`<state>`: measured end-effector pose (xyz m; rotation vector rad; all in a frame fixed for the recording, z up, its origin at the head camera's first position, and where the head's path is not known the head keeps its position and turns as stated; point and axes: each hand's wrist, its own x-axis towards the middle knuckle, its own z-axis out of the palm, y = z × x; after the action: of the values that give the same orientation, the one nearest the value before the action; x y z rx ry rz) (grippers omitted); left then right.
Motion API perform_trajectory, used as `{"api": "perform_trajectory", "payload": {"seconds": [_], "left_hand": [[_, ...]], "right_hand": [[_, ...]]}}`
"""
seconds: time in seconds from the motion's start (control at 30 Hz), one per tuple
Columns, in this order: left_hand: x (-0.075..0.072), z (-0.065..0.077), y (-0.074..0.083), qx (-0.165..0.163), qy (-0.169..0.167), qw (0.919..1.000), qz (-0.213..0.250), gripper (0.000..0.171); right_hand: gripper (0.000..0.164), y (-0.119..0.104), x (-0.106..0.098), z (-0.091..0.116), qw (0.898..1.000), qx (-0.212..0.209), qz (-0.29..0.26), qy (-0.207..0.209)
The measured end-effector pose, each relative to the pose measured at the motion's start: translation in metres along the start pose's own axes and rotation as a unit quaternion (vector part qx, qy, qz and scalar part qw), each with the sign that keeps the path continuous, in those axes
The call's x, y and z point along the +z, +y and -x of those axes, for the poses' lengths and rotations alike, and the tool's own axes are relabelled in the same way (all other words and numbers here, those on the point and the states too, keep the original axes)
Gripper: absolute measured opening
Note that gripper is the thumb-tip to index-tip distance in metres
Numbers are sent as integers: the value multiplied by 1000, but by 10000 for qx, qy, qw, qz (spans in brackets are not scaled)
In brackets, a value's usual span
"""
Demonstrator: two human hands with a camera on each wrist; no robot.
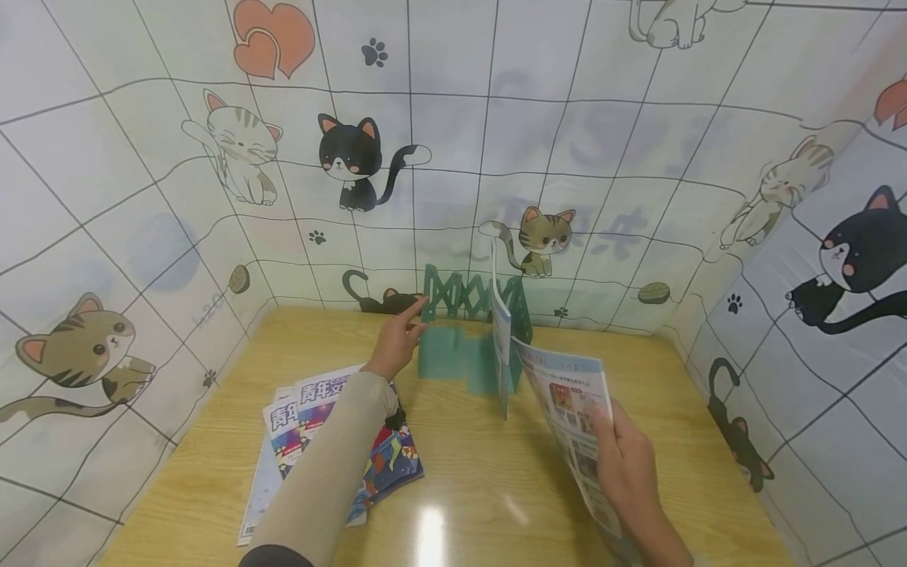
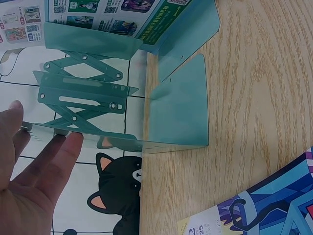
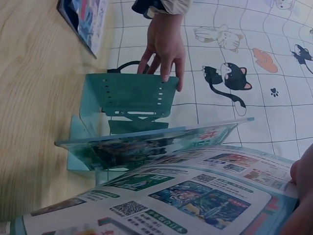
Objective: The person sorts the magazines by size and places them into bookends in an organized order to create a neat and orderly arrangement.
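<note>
A green expandable book stand (image 1: pixel 442 354) with crisscross metal links stands near the back of the table. My left hand (image 1: pixel 397 342) reaches its left end plate (image 2: pixel 176 117), fingers fairly straight and fingertips at the plate's outer face and upper edge. Upright on the stand is a thin magazine (image 1: pixel 501 339), its cover side facing left. My right hand (image 1: pixel 627 465) grips another magazine (image 1: pixel 567 409) by its right edge, thumb on the printed page. That magazine tilts, bends a little and overlaps the standing one in the right wrist view.
Several magazines (image 1: pixel 283 441) lie overlapped on the left of the table (image 1: pixel 468 480), partly under my left forearm in the head view. A cat-patterned cloth wall (image 1: pixel 453 157) closes in the back and both sides, close behind the stand.
</note>
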<state>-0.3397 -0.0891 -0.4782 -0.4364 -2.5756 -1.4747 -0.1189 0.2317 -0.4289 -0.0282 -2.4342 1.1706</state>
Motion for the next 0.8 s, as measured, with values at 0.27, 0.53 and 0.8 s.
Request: {"api": "perform_trajectory", "payload": {"seconds": [0.27,0.53,0.8], "left_hand": [[0,0,1,-91,-20,10000,1,54],[0,0,-1,-66,-10,10000,-5,54],[1,-1,-2,-66,12,10000,67,54]], "right_hand": [[37,-8,3,-6,9990,-150,-395,152],[36,-13,9,-15,9951,-349,-743,550],[34,-20,17,-23,9874,-534,-1130,972]]}}
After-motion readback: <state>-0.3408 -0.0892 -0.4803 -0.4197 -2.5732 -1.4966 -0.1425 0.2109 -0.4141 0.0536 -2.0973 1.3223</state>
